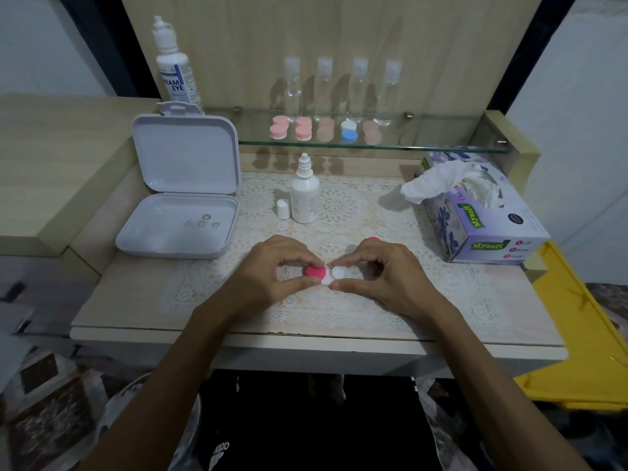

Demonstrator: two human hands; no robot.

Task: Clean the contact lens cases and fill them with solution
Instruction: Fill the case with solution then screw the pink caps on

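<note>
- Both forearms reach in from the bottom edge, so my left hand (pixel 272 266) and right hand (pixel 377 271) meet over the lace mat (pixel 339 205) at the near middle of the table (pixel 136 300), where the work sits close and square to me.
- Left thumb and fingertips pinch the pink cap (pixel 314 270) on the left well of the contact lens case (pixel 328 275); I judge that grip suits twisting it.
- Right thumb and forefinger nip the case's right side, beside its white well (pixel 341 272), which looks uncapped; the other fingers curl in. That hand seems to be steadying the case.
- A second pink cap (pixel 373 239) peeks out just behind the right hand.
- Small solution bottle (pixel 304 195) stands uncapped behind the hands, its white cap (pixel 282 209) beside it, probably ready for filling.
- Tissue box (pixel 475 212) sits at right for wiping.
- More cases (pixel 326 130) wait on the glass shelf (pixel 424 147).
</note>
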